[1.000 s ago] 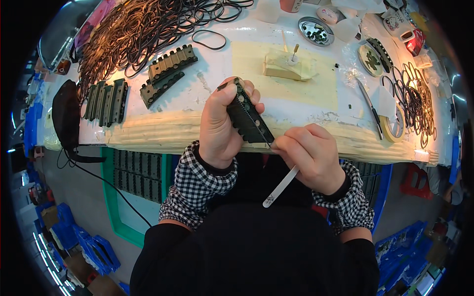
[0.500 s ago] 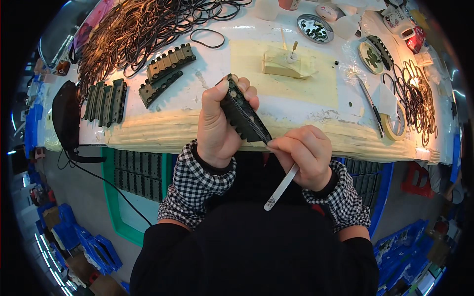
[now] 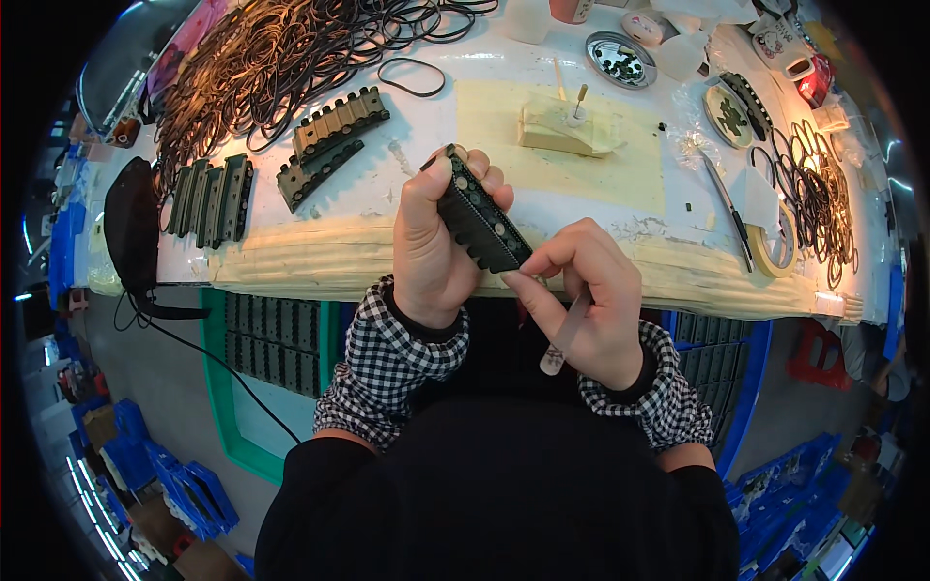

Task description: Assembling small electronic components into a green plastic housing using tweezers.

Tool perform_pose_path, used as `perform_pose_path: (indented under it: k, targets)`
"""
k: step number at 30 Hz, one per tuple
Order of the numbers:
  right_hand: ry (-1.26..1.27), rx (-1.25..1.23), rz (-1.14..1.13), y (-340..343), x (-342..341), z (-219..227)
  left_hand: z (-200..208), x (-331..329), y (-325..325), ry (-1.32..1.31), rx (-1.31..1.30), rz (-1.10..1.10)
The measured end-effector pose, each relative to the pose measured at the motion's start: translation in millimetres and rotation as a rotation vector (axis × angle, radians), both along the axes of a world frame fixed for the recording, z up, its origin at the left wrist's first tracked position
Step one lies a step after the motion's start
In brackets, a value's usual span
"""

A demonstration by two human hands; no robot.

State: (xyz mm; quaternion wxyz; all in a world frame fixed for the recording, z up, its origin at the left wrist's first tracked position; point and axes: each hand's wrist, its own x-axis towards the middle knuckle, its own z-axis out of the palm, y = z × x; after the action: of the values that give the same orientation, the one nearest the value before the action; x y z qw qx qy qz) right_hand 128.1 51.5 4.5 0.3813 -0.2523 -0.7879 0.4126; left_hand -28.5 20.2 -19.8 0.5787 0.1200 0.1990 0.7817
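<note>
My left hand (image 3: 426,237) is closed round a dark green toothed strip (image 3: 481,215) with round studs and a beaded line along it. The strip is tilted, its lower end toward my right. Thumb and forefinger of my right hand (image 3: 591,300) pinch at that lower end; whether something small lies between them I cannot make out. A flat silver tool with a rounded end (image 3: 564,341) is tucked in the same hand, its other end hidden by the fingers. Similar green toothed pieces (image 3: 208,201) lie at the left, with further toothed pieces (image 3: 339,124) behind my left hand.
A tape-covered block (image 3: 562,134) stands on the table, beside a metal dish (image 3: 620,58) of small green bits. Cord loops (image 3: 252,77) heap at the far left. At the right lie a knife (image 3: 727,203) and a tape roll (image 3: 775,247). A green crate (image 3: 215,387) sits below the table edge.
The strip has turned slightly in my left hand, showing more of its studded face. My right hand has rolled and shifted a little left; the silver tool now shows less below the fingers.
</note>
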Motion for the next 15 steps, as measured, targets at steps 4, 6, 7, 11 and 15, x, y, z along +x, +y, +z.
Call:
perform_pose_path:
  k: [4, 6, 7, 11, 15]
  targets:
    - [-0.032, -0.063, -0.055, -0.2, -0.5, 4.1, 3.0, 3.3, 1.1, 0.078, -0.028, 0.035]
    - [-0.056, 0.022, -0.071, -0.2, -0.4, 4.6, 3.8, 2.9, 0.9, 0.078, -0.038, 0.038]
    - [-0.056, 0.053, -0.068, -0.2, 0.2, 3.8, 3.7, 2.7, 0.6, 0.078, -0.043, 0.04]
    - [-0.051, 0.332, -0.131, 1.5, -0.2, -3.4, -0.2, -1.7, 1.1, -0.022, -0.009, -0.014]
    - [-0.08, 0.571, -0.216, -1.0, -2.3, -10.5, -0.1, -3.7, 0.7, -0.233, 0.079, -0.108]
